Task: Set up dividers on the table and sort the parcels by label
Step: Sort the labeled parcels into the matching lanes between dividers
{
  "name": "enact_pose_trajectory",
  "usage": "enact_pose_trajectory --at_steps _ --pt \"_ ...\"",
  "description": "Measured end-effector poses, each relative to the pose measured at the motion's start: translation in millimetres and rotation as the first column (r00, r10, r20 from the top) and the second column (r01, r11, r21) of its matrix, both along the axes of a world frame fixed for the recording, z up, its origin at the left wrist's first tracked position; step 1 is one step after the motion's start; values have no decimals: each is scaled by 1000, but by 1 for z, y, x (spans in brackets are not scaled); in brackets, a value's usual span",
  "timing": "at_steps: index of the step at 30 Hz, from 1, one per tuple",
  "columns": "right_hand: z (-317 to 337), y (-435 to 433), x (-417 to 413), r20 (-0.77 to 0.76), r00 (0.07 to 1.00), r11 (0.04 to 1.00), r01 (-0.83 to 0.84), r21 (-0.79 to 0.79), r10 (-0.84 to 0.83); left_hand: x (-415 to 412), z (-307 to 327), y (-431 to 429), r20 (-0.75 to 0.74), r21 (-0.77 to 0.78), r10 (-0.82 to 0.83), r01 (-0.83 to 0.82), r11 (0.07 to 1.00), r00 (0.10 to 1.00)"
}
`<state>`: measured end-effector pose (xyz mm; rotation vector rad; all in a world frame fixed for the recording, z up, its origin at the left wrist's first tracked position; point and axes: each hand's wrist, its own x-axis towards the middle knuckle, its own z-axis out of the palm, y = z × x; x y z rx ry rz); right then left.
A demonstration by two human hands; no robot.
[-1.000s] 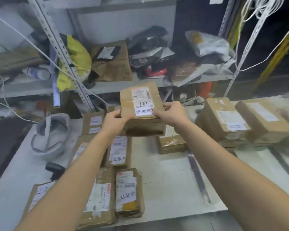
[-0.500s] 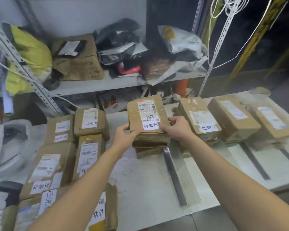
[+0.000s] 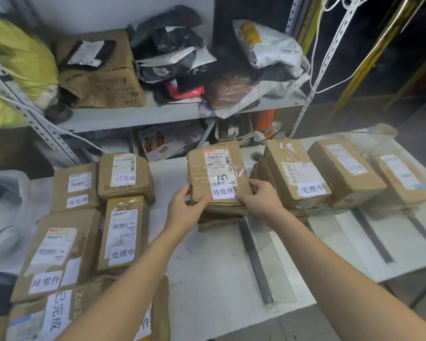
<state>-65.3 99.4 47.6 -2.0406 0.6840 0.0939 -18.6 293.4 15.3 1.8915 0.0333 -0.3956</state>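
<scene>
Parcel point(image 3: 217, 173) atop a stack point(image 3: 219, 217), near corners pinched by left fingers point(image 3: 182, 194) and right fingers point(image 3: 254, 186).

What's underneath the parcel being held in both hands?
Under the held parcel lies a stack of flat brown parcels; only their front edges show. Their labels and count are covered.

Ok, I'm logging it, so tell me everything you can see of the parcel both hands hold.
The parcel is a flat brown cardboard pack, taped, with a barcode label and a white 待处理 sticker at its near edge. It lies label up on a stack of similar parcels, left of a divider strip. The left hand and right hand grip its near corners.
</scene>
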Motion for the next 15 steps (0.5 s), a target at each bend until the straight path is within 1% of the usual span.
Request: enact_pose_trajectory --at_steps 3,5,8,10,12,15 --pt "3 0 -6 -3 1000 1000 -14 -4 14 -1 3 2 -10 59 -4 5 998 1000" --pt "6 1 -13 10 1000 999 -13 -39 14 -2 6 4 -20 101 -21 23 995 1000" --pt "11 3 -22 57 998 995 -35 -95 40 -3 18 12 23 215 -103 96 972 994" --pt "16 5 -26 100 992 989 -59 -138 73 -5 29 19 99 336 -161 120 934 982" --pt "24 8 -28 128 986 975 -78 -206 106 -8 42 27 173 450 -194 98 887 966" --pt "35 15 -31 144 966 929 -156 -337 214 -15 62 43 251 605 -270 68 793 930"
